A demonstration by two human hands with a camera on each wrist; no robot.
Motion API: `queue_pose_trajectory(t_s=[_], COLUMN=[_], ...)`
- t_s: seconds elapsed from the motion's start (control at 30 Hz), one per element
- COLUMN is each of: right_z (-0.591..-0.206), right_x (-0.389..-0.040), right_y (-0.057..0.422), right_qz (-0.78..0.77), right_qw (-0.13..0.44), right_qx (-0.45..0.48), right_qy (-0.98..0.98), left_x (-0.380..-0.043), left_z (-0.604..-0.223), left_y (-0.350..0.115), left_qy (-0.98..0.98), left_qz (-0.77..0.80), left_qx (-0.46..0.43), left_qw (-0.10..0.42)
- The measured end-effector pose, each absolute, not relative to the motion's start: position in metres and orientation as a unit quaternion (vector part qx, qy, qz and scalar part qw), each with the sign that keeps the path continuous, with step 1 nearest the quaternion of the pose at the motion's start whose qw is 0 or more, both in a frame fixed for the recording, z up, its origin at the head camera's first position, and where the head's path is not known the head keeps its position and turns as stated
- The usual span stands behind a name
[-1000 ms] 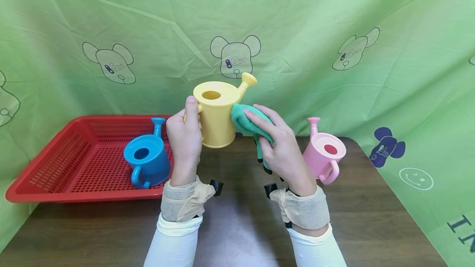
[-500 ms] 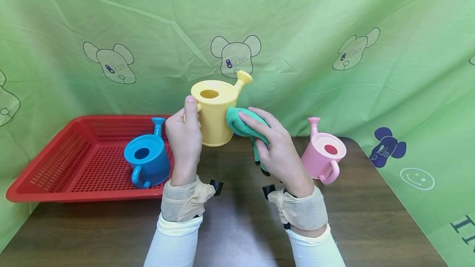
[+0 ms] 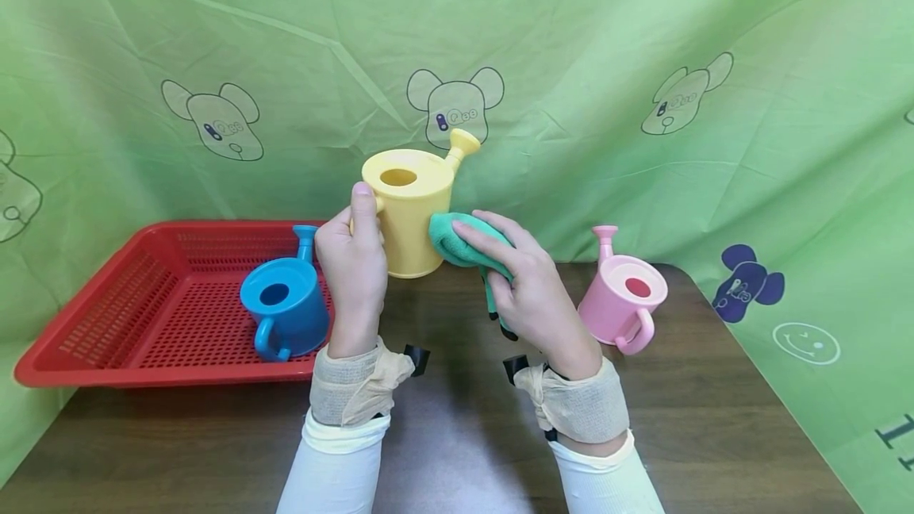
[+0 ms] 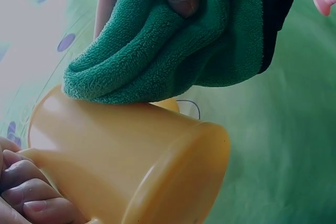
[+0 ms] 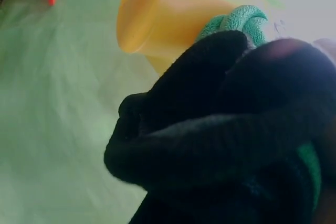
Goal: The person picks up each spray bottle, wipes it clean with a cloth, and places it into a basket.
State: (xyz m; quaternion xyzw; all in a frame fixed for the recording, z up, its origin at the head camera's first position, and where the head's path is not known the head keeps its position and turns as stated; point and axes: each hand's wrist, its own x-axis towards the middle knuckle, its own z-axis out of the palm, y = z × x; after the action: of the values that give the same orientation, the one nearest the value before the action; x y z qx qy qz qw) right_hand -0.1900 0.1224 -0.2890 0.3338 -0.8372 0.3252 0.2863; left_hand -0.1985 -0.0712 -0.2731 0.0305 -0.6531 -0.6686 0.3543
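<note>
My left hand (image 3: 355, 264) grips the handle of a yellow watering can (image 3: 414, 232), which is held up above the table with its spout pointing up and right. In the left wrist view, curled fingers (image 4: 31, 187) wrap the handle at the lower left. A folded green cloth (image 3: 460, 243) with black on its other side is held in my right hand (image 3: 531, 284), thumb and fingers around it. The cloth (image 4: 136, 72) lies against the side of the can. From the right wrist, the black side of the cloth (image 5: 226, 129) hides much of the right hand.
A red perforated basket (image 3: 93, 339) stands at the left, with a blue watering can (image 3: 286, 304) in it. To the right, a pink watering can (image 3: 617, 304) stands on the brown wooden table (image 3: 721, 419). Behind hangs a green printed curtain (image 3: 571, 22).
The yellow watering can has shifted slightly left and up in the head view. My right hand has moved left with the cloth, which sits a little lower on the can's side.
</note>
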Motion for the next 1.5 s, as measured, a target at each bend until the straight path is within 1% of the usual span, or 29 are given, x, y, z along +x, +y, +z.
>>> queue_pose_trajectory(t_s=[0.6, 1.5], right_z=[-0.2918, -0.2966], right_x=[-0.1920, -0.1914], right_y=[0.1202, 0.1182], right_qz=[0.308, 0.285], right_qw=[0.263, 0.236], right_qx=[0.342, 0.352], right_qy=[-0.848, -0.860], left_x=[-0.1988, -0.1954], left_z=[-0.2722, -0.2697], left_y=[-0.0725, -0.0746], left_qy=[-0.647, -0.636], left_qz=[-0.664, -0.670], left_qx=[0.019, 0.024], left_qw=[0.376, 0.382])
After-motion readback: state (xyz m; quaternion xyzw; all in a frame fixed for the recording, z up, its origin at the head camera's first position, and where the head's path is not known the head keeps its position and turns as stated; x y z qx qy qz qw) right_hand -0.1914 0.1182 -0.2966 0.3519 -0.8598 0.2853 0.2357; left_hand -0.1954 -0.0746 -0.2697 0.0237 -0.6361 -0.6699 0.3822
